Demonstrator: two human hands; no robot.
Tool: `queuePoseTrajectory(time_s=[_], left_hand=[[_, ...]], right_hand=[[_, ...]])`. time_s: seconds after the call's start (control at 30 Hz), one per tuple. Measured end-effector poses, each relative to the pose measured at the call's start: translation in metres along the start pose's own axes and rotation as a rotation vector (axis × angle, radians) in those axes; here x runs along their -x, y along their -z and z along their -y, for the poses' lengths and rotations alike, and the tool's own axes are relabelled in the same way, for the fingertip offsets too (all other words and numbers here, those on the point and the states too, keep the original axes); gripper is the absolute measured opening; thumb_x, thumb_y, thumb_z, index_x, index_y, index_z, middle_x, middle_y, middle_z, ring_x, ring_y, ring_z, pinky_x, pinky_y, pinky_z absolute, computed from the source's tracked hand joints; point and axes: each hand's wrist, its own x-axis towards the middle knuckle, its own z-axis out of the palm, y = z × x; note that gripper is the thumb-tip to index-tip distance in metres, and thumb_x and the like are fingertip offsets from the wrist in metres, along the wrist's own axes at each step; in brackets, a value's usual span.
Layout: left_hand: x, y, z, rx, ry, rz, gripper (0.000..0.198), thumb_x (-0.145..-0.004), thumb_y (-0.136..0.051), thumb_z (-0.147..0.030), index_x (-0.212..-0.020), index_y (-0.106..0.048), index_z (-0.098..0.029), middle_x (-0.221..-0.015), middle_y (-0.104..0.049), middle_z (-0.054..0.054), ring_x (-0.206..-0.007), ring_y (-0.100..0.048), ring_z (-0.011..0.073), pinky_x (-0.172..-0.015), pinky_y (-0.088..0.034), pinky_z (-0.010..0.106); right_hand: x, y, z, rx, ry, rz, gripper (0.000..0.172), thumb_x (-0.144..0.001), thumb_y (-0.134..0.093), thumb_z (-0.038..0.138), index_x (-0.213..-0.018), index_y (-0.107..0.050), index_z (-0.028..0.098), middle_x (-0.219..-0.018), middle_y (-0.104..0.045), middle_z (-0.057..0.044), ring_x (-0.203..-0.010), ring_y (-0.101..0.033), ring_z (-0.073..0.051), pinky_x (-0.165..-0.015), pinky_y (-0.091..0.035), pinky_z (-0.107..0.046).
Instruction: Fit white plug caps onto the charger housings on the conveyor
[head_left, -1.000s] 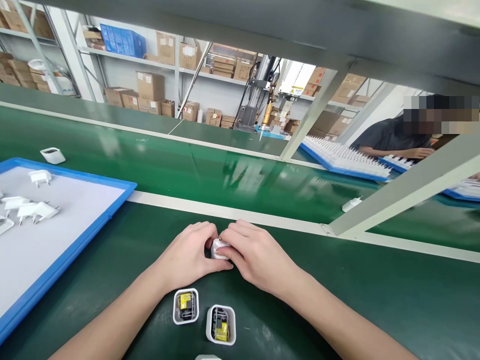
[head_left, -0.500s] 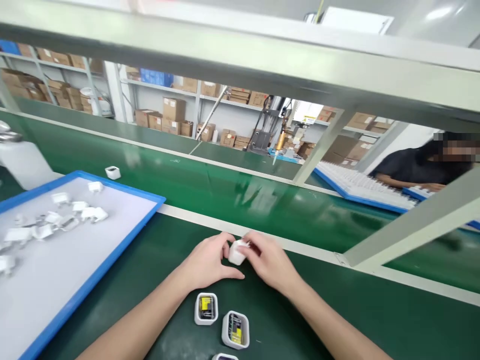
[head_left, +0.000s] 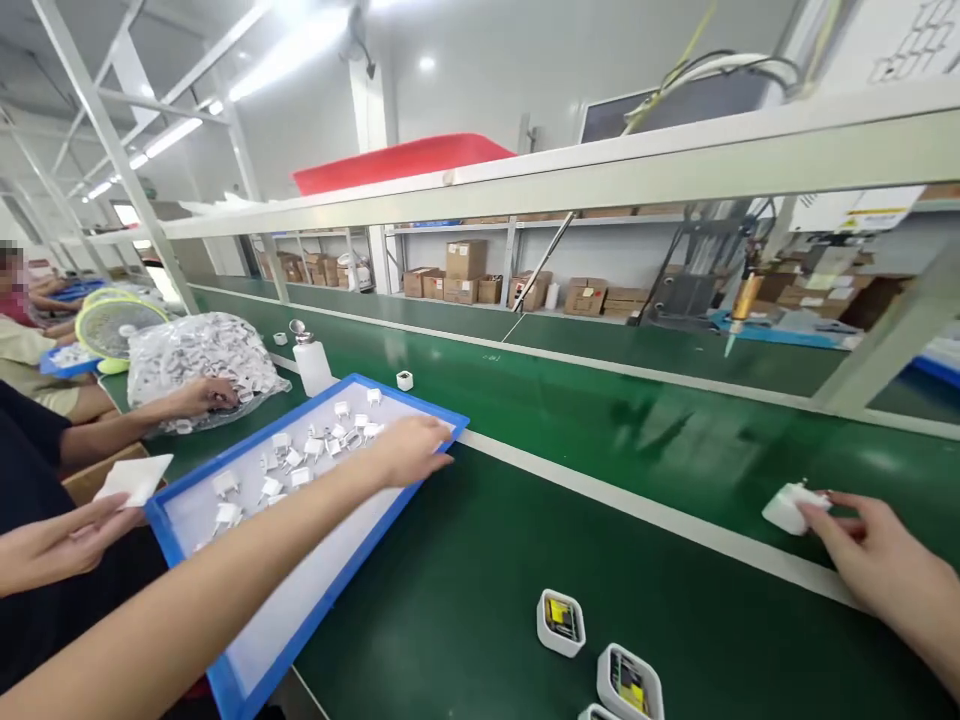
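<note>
My left hand (head_left: 409,450) reaches out over the blue-rimmed tray (head_left: 259,640), its fingers curled loosely above the white plug caps (head_left: 307,455) scattered there; nothing shows in it. At the far right my right hand (head_left: 874,555) pinches a white charger (head_left: 787,507) resting on the green conveyor belt (head_left: 675,440). Two open charger housings (head_left: 561,621) with yellow parts inside sit near the bottom edge, beside a third one cut off by the frame.
A co-worker on the left has one hand (head_left: 201,395) on a clear bag of white parts and another hand (head_left: 60,540) holding a white sheet. A white pump bottle (head_left: 309,358) and a fan (head_left: 116,325) stand beyond the tray. Metal frame posts rise overhead.
My hands were together around the white charger. Now they are apart: the right carried it to the belt on the right, the left went out to the tray. The view swung left.
</note>
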Motion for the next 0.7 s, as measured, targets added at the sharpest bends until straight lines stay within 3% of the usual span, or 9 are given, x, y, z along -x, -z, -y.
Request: queuePoseTrajectory(time_s=[0.07, 0.1, 0.17, 0.23, 0.27, 0.37, 0.5, 0.6, 0.7], left_hand=[[0.012, 0.001, 0.038, -0.118, 0.179, -0.033, 0.030, -0.101, -0.055, -0.029, -0.127, -0.061, -0.014, -0.130, -0.061, 0.016, -0.122, -0.058, 0.0308, -0.107, -0.045, 0.051], [0.017, -0.002, 0.052, -0.158, 0.238, -0.039, 0.033, -0.100, -0.058, -0.030, -0.129, -0.059, -0.015, -0.131, -0.060, 0.014, -0.120, -0.060, 0.0291, -0.104, -0.047, 0.052], [0.023, -0.013, 0.068, -0.200, 0.312, -0.057, 0.037, -0.098, -0.062, -0.033, -0.131, -0.058, -0.017, -0.132, -0.059, 0.011, -0.116, -0.061, 0.0262, -0.100, -0.051, 0.050], [0.024, -0.024, 0.069, -0.200, 0.348, -0.087, 0.035, -0.098, -0.062, -0.034, -0.129, -0.058, -0.017, -0.129, -0.060, 0.010, -0.111, -0.062, 0.0240, -0.097, -0.053, 0.047], [0.023, -0.027, 0.065, -0.188, 0.356, -0.101, 0.031, -0.099, -0.061, -0.031, -0.125, -0.059, -0.015, -0.125, -0.062, 0.010, -0.108, -0.063, 0.0234, -0.095, -0.054, 0.046], [0.013, -0.028, 0.049, -0.124, 0.323, -0.131, 0.016, -0.096, -0.052, -0.015, -0.107, -0.064, -0.014, -0.110, -0.064, 0.011, -0.099, -0.065, 0.0255, -0.088, -0.052, 0.043], [-0.007, -0.014, 0.021, -0.022, 0.187, -0.180, 0.021, -0.088, -0.045, -0.006, -0.091, -0.062, -0.017, -0.102, -0.062, 0.011, -0.097, -0.063, 0.0289, -0.083, -0.048, 0.038], [-0.014, -0.007, -0.029, 0.072, 0.053, -0.226, 0.017, -0.093, -0.045, -0.014, -0.097, -0.061, -0.018, -0.105, -0.061, 0.010, -0.097, -0.062, 0.0253, -0.086, -0.048, 0.036], [-0.006, -0.014, -0.103, 0.202, -0.128, -0.209, 0.013, -0.095, -0.051, -0.020, -0.100, -0.064, -0.020, -0.101, -0.065, 0.004, -0.092, -0.064, 0.0181, -0.083, -0.049, 0.027]], right_hand=[[0.009, 0.006, 0.008, 0.059, -0.206, 0.052, 0.030, -0.070, -0.061, 0.059, -0.080, -0.051, 0.033, -0.073, -0.063, -0.012, -0.067, -0.056, -0.039, -0.069, -0.039, -0.053], [0.015, 0.010, 0.017, 0.068, -0.254, 0.018, 0.033, -0.070, -0.060, 0.062, -0.080, -0.048, 0.032, -0.077, -0.061, -0.012, -0.072, -0.057, -0.040, -0.071, -0.040, -0.054], [0.031, 0.022, 0.040, 0.008, -0.216, -0.159, 0.036, -0.072, -0.057, 0.062, -0.081, -0.044, 0.029, -0.080, -0.056, -0.011, -0.082, -0.058, -0.041, -0.077, -0.041, -0.055], [0.048, 0.032, 0.063, -0.079, -0.120, -0.321, 0.031, -0.073, -0.055, 0.053, -0.084, -0.042, 0.026, -0.078, -0.051, -0.008, -0.085, -0.058, -0.039, -0.081, -0.043, -0.056], [0.057, 0.036, 0.073, -0.103, -0.069, -0.339, 0.030, -0.074, -0.054, 0.049, -0.087, -0.042, 0.025, -0.077, -0.050, -0.006, -0.083, -0.058, -0.036, -0.082, -0.044, -0.056], [0.089, 0.039, 0.090, -0.120, 0.115, -0.248, 0.031, -0.082, -0.049, 0.049, -0.097, -0.048, 0.022, -0.083, -0.056, -0.007, -0.080, -0.059, -0.027, -0.079, -0.050, -0.046], [0.142, 0.034, 0.101, -0.112, 0.369, 0.023, 0.028, -0.093, -0.052, 0.047, -0.102, -0.057, 0.021, -0.089, -0.061, -0.007, -0.081, -0.060, -0.022, -0.076, -0.051, -0.036], [0.176, 0.027, 0.118, -0.191, 0.517, 0.234, 0.020, -0.098, -0.054, 0.039, -0.105, -0.058, 0.021, -0.092, -0.061, -0.007, -0.081, -0.058, -0.020, -0.077, -0.051, -0.036], [0.191, 0.018, 0.134, -0.453, 0.408, 0.452, 0.032, -0.101, -0.052, 0.041, -0.127, -0.052, 0.023, -0.108, -0.060, -0.008, -0.084, -0.061, -0.019, -0.075, -0.053, -0.035]])
